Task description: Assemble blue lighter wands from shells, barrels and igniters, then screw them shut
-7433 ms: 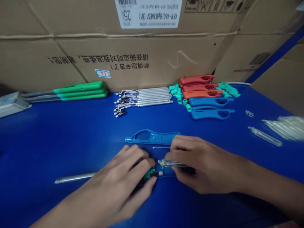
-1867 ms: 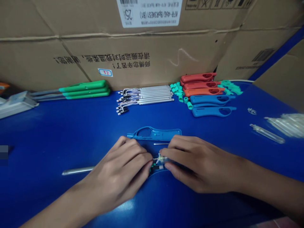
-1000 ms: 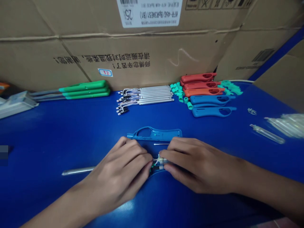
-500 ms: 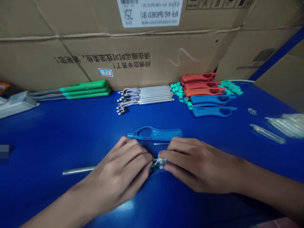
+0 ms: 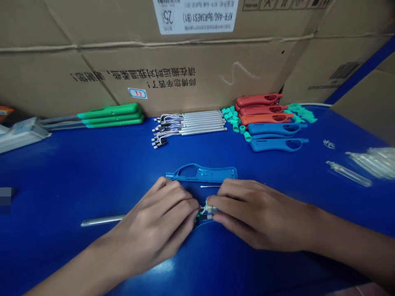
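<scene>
Both my hands close around a partly built lighter lying in a blue lighter shell half (image 5: 202, 224) on the table. My left hand (image 5: 162, 216) grips its left part, where a metal lighter tube (image 5: 101, 220) sticks out to the left. My right hand (image 5: 256, 213) has its fingertips on the clear gas tank (image 5: 211, 209) at the right part. Between the hands show white wires, a bit of green and a black piece; my fingers hide the rest. Just beyond lie another blue shell half (image 5: 212, 174), inner side up, and a thin metal rod (image 5: 210, 186) partly behind my right hand.
Along the back lie green lighters (image 5: 111, 115), silver tubes with wires (image 5: 203, 123), green caps (image 5: 236, 119), red and blue shells (image 5: 276, 144) and green pieces (image 5: 300, 113). Clear gas tanks (image 5: 375, 162) are at the right. A cardboard box (image 5: 216, 61) walls the back.
Both hands stay in nearly the same place on the lighter. The view shifts very slightly; no object has visibly moved.
</scene>
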A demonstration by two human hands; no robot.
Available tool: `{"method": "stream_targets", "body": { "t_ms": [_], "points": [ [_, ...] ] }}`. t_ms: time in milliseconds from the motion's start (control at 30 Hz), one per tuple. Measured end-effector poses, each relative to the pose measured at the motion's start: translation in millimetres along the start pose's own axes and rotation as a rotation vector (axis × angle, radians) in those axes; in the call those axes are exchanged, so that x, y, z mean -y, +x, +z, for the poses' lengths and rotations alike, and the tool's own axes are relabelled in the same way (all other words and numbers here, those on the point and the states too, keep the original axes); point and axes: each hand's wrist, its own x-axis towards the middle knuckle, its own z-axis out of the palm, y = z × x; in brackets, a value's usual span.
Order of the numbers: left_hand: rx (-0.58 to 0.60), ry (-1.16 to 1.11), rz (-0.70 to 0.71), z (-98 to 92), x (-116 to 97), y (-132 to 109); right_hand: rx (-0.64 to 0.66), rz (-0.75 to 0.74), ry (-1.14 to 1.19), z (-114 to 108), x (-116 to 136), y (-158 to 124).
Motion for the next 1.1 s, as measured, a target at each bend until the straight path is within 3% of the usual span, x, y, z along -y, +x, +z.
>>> {"method": "stream_targets", "body": {
  "t_ms": [1100],
  "points": [
    [-0.006,-0.004,0.022,-1.7,-2.1,2.7,-0.073,-0.05,-0.015,1.9,-0.5,-0.7]
  ]
}}
